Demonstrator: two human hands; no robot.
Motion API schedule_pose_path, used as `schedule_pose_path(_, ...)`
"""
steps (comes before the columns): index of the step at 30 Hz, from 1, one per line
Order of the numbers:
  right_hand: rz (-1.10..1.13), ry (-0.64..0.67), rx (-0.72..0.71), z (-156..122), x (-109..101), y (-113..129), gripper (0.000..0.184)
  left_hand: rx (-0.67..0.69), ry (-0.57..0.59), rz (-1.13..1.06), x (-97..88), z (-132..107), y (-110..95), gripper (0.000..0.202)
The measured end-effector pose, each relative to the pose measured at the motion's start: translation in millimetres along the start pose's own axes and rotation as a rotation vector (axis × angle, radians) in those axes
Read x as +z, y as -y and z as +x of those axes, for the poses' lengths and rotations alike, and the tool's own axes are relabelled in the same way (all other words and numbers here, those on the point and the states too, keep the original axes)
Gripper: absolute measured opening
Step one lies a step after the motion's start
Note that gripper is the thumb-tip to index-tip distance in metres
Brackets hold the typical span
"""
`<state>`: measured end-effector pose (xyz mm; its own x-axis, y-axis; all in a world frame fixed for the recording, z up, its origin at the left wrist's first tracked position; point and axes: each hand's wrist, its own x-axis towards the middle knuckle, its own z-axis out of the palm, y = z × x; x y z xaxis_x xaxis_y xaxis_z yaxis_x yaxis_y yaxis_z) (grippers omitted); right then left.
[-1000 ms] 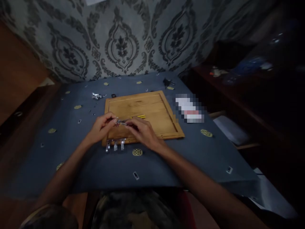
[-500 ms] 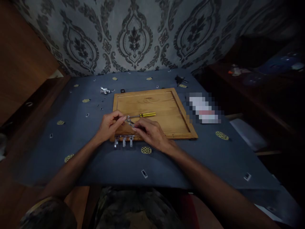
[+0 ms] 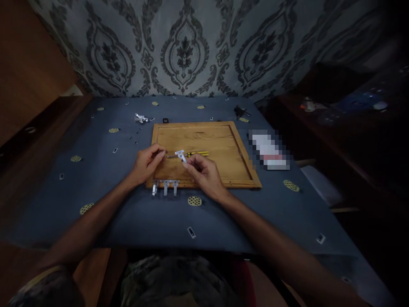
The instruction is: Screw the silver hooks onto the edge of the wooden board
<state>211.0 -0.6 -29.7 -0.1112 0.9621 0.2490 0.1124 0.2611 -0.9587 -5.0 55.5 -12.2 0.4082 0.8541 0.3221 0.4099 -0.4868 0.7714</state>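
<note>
My right hand [image 3: 204, 174] pinches a small T-shaped metal hinge [image 3: 180, 155] by its lower end, above a framed wooden panel [image 3: 220, 145]. Left of it, thumb and fingers of my left hand [image 3: 147, 164] are pressed together; anything between them is too small to make out. The two hands are apart, and the left one does not touch the hinge. Behind the hinge a screwdriver [image 3: 200, 154] with a yellow and black handle lies on the panel, its shaft pointing left. Three similar metal hinges [image 3: 166, 186] sit in a row along the panel's near left edge.
A pile of metal pieces [image 3: 141, 118] lies at the back left, with several tiny dark parts [image 3: 136, 137] near it. A black object [image 3: 241, 111] lies at the back right. A blurred-out pack [image 3: 269, 149] is right of the panel, on the blue tablecloth [image 3: 128, 226].
My left hand has let go of the hinge and drawn slightly left. My right hand has raised the hinge and turned it so its T-shaped end points up.
</note>
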Motion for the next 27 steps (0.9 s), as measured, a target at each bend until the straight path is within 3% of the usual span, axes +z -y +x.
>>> schedule_pose_path(7,0.076,0.046,0.058,-1,5,3,0.04,0.088,0.013,0.094,2.8,-3,4,0.021)
schedule_pose_path(14,0.012,0.02,0.076,2,3,1,0.047,0.233,0.016,0.121,9.5,-6,11,0.02)
schedule_pose_path(20,-0.041,0.092,0.164,0,1,-7,0.028,0.348,-0.014,0.096,12.3,-4,13,0.016)
schedule_pose_path(27,0.034,0.066,0.157,0,3,3,0.036,0.403,-0.037,0.102,17.2,-5,19,0.016)
